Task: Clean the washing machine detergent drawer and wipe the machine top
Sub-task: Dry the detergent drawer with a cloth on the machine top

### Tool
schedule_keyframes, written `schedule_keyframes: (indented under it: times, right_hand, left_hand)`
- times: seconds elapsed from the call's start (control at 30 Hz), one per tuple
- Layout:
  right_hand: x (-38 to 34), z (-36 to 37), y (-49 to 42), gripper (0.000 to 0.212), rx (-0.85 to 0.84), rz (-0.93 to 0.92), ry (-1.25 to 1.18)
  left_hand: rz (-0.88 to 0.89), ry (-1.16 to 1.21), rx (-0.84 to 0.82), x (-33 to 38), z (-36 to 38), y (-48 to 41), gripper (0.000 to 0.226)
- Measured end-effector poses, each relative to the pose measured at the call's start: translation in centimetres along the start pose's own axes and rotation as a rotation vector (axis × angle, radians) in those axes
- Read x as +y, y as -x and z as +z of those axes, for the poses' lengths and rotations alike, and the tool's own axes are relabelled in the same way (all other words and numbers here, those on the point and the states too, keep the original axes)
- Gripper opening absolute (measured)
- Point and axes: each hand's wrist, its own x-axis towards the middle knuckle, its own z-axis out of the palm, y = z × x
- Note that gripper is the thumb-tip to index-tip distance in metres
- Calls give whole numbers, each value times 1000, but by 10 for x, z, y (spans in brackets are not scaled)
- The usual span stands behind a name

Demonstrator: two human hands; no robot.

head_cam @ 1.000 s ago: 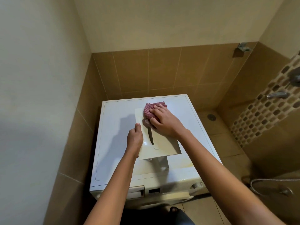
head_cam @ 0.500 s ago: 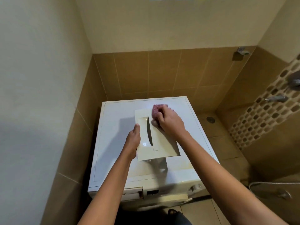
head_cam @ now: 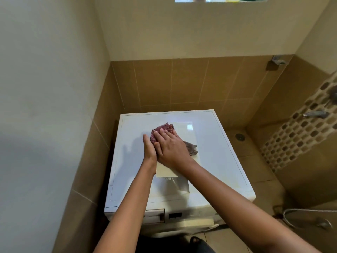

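A white washing machine (head_cam: 220,157) stands in a tiled corner. On its top lies the cream detergent drawer (head_cam: 187,129), its length running away from me. My right hand (head_cam: 171,147) lies flat with straight fingers and presses a dark red cloth (head_cam: 165,128) onto the drawer's far left part. A grey fold of the cloth (head_cam: 191,148) sticks out to the right of the hand. My left hand (head_cam: 149,149) holds the drawer's left edge, thumb up, its fingers hidden behind my right hand.
The empty drawer slot (head_cam: 155,216) gapes in the machine's front panel. Tiled walls close in at the left and back. At the right, a floor drain (head_cam: 239,136), wall taps (head_cam: 316,114) and a shower hose (head_cam: 300,214) on the floor.
My right hand has slid the cloth leftward across the drawer's far end, spreading it flatter. My left hand stays on the left edge, now touching my right hand.
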Motion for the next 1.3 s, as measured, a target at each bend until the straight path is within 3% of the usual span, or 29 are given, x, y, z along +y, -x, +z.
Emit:
schedule_keyframes:
  times: [0.1,0.3,0.43,0.5,0.6,0.83,0.93,1.07,1.23,1.3]
  right_hand:
    - [-7,1,19,71,4,-5,26]
    - [-17,-3,32,29,294,-69,62]
    - [-20,-5,40,27,348,-106,19]
    - [-17,-1,47,27,333,-149,-18]
    - [-13,5,55,27,263,-249,-96]
    - [25,-25,64,24,55,-577,-189]
    - [54,-38,63,21,204,-474,-150]
    - [61,-26,69,32,326,-52,17]
    - [40,-27,54,51,-29,-205,69]
    - [35,-28,37,54,-63,-163,47]
  left_hand:
    - [-60,53,-20,-8,-6,-4,76]
    - [-205,67,-81,-16,-17,-14,84]
    - [-294,6,-72,-19,-24,-18,71]
    - [-358,-120,-107,-23,-26,-18,66]
    - [-370,-241,-62,-31,-29,-17,81]
    - [-302,-176,-47,-24,-17,-8,68]
    - [-253,-150,-48,-20,-6,-6,58]
    - [-250,-208,10,-18,9,-3,67]
    - [-264,-235,71,-16,17,-3,69]
    - [-254,-245,77,-18,20,-3,72]
